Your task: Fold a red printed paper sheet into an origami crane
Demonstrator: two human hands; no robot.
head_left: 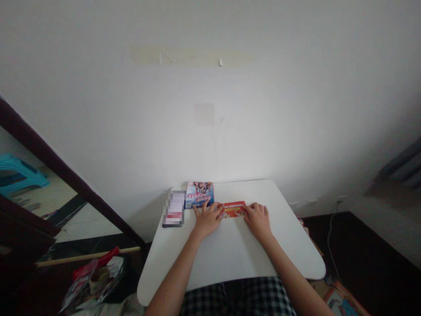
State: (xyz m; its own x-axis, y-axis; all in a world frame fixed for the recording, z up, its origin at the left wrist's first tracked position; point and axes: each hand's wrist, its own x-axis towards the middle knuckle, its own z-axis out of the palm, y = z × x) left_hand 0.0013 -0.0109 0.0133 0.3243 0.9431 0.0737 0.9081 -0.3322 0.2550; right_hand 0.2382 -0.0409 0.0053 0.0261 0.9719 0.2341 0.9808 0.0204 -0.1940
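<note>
A red and orange printed leaflet (233, 210) lies on the white table (230, 250) between my hands. My left hand (208, 218) has its thumb side closed on the leaflet's left edge, while its outer fingers spread toward a blue printed leaflet (199, 193) and touch its lower edge. At the opposite end, my right hand (258, 220) has curled fingers gripping the red leaflet's right edge. Exactly how the fingertips pinch the paper is too small to make out. The blue leaflet rests flat near the wall.
A phone-like item (174, 210), blurred by pixelation, lies at the table's left edge. The wall (279, 109) rises directly behind. On the floor at left are a plastic bag (98, 281) and a wooden stick (130, 249). A cable (330, 237) hangs at right.
</note>
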